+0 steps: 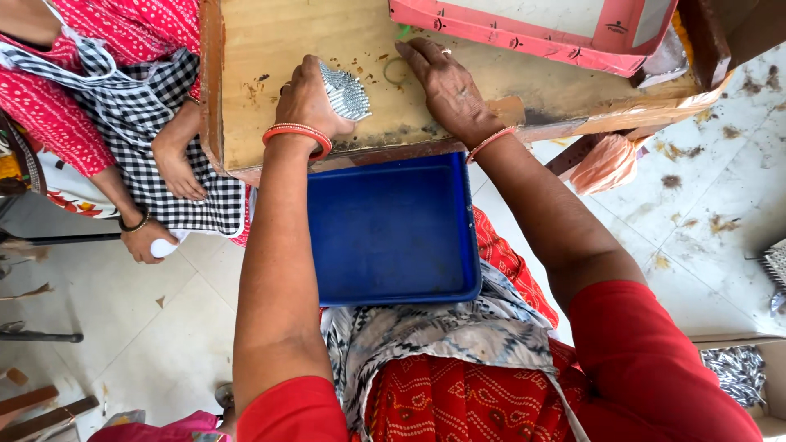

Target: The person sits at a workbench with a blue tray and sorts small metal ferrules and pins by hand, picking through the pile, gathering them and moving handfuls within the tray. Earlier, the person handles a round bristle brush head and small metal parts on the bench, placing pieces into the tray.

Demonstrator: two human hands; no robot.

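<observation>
Where the bare wooden worktop (270, 49) runs out at its near edge, a deep blue rectangular plastic tray (391, 233) sits on the person's lap, tucked just under that edge — placed, it seems, to catch whatever comes off the board. At the far right corner lies a pink-framed flat board (524, 24), partly out of view. A co-worker in a black-and-white checked apron (155, 106) sits at the left edge, one hand hanging by the lap with something small and white in it. The person's left hand (307, 102) is curled tight around a bundle of thin silvery sticks (345, 90), ends fanned upward near the near edge — gripped to keep them together. The right hand (446, 86) lies flat on the wood, fingers spread and holding nothing, just beside the bundle, steadying.
</observation>
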